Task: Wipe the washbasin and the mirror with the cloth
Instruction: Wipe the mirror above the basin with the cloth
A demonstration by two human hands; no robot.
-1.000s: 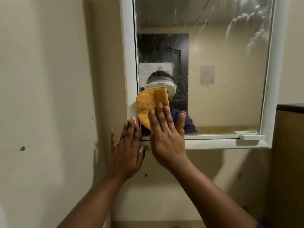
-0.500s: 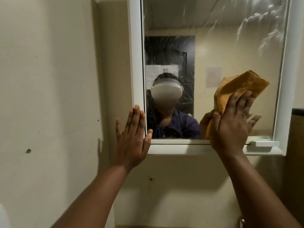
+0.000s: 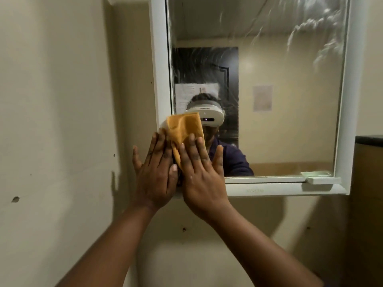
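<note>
The mirror [image 3: 279, 90] hangs on the wall in a white frame [image 3: 159, 59], its glass streaked with wet smears near the top right. An orange cloth [image 3: 184, 127] lies flat against the mirror's lower left corner. My right hand [image 3: 202, 172] presses it to the glass with straight fingers. My left hand [image 3: 156, 172] rests flat on the frame's lower left corner, right beside the cloth, fingers straight. The washbasin is out of view.
A small white ledge [image 3: 323, 180] juts from the frame's bottom right. A dark-topped brown cabinet [image 3: 366, 172] stands at the right edge. The cream wall [image 3: 58, 121] on the left has a few small holes.
My right hand has swept the cloth from the mirror's lower right back to its lower left corner. My left hand has stayed on the frame.
</note>
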